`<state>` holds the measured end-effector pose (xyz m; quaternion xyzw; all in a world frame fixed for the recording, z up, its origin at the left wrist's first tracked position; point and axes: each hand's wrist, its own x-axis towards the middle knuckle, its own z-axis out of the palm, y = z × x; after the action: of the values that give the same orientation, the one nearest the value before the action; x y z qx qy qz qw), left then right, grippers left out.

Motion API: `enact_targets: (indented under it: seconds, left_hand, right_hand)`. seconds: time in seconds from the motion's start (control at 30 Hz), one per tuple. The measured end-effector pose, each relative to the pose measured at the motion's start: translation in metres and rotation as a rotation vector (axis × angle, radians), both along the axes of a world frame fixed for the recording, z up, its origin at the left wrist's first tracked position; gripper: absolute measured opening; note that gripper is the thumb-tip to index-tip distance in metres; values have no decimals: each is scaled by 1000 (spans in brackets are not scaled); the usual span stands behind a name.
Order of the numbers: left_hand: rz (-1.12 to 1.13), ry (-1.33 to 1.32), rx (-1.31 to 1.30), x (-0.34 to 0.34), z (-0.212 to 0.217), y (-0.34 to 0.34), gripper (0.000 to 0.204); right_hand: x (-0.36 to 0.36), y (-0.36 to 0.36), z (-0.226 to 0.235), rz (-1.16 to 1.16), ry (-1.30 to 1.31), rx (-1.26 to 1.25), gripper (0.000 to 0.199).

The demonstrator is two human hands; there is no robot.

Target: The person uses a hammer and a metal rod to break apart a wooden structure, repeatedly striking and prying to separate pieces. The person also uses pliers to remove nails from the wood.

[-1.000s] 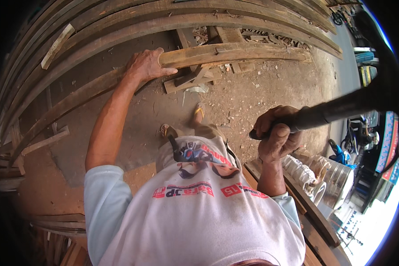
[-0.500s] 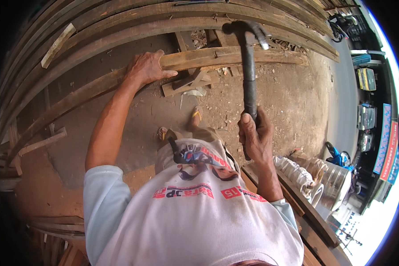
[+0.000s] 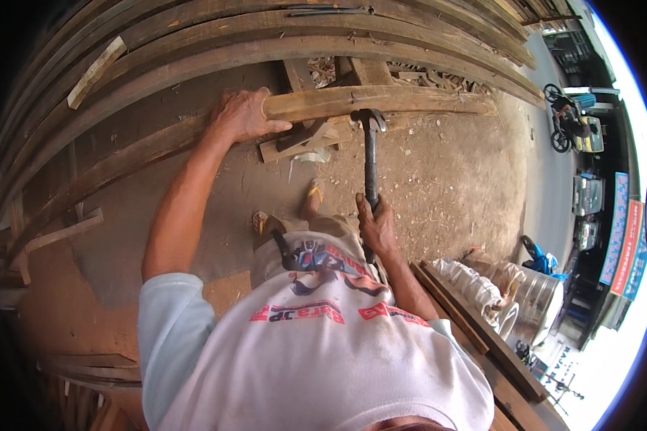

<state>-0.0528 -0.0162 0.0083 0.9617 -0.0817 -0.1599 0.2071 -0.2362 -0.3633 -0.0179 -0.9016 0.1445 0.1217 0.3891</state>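
Observation:
A long wooden beam (image 3: 410, 99) runs across in front of me, slightly bowed by the lens. My left hand (image 3: 243, 115) grips it left of its middle, fingers over the top and thumb along the near side. In my right hand (image 3: 378, 228) is a claw hammer (image 3: 371, 161), held by its dark handle with the head pointing away from me. The hammer's head is at the beam's near edge, right of my left hand; whether it touches the wood I cannot tell. No nail can be made out there.
More long beams (image 3: 295, 49) lie beyond, with a thin dark metal tool (image 3: 331, 10) on one. Under the held beam are short wood offcuts (image 3: 298, 144). At right stand white sacks (image 3: 467, 287), a metal drum (image 3: 535, 305) and planks (image 3: 482, 327); a motorbike (image 3: 564, 122) is on the road.
The hammer has come down and to the left, from raised above the beam to its near edge. My left hand keeps its grip. A motorbike has come further into view on the road.

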Motion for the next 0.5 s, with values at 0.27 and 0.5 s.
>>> enact_targets:
  seconds: [0.27,0.5]
  left_hand:
    - [23,-10,21,-4,-8,2,94]
    - [33,-80,-2,-4,-12,2,90]
  right_hand:
    - [20,31,155,-43,-590,653,51]
    - [55,28,112,150,-1259,578,52]
